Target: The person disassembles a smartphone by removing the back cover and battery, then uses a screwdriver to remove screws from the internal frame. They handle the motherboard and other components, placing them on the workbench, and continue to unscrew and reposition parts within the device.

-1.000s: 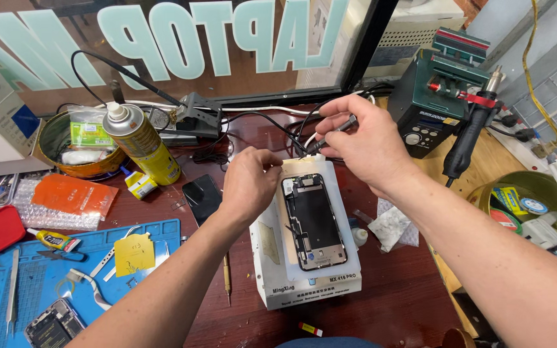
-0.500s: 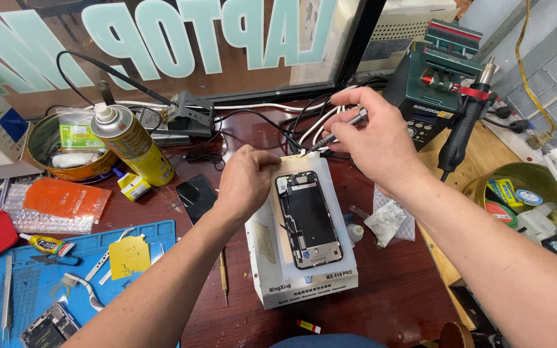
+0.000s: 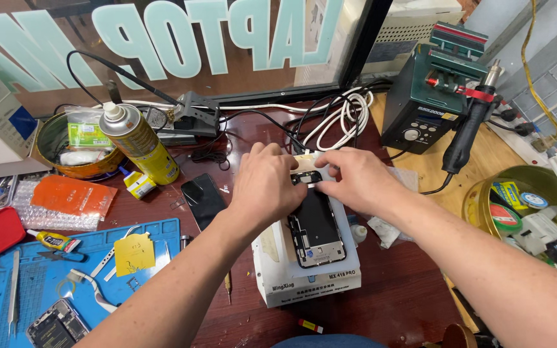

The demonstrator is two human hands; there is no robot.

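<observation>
Black phone: an opened phone body (image 3: 317, 229) lies flat on a white heating pad box (image 3: 304, 283) on the dark red desk (image 3: 407, 303), long axis running away from the person.
Left hand (image 3: 267, 183): rests on the phone's top left corner, fingers curled down; what they pinch cannot be told.
Right hand (image 3: 356, 180): equally near, fingertips pressed together at the top edge.
Surroundings: yellow spray can (image 3: 138, 143), blue rubber mat (image 3: 66, 277).
</observation>
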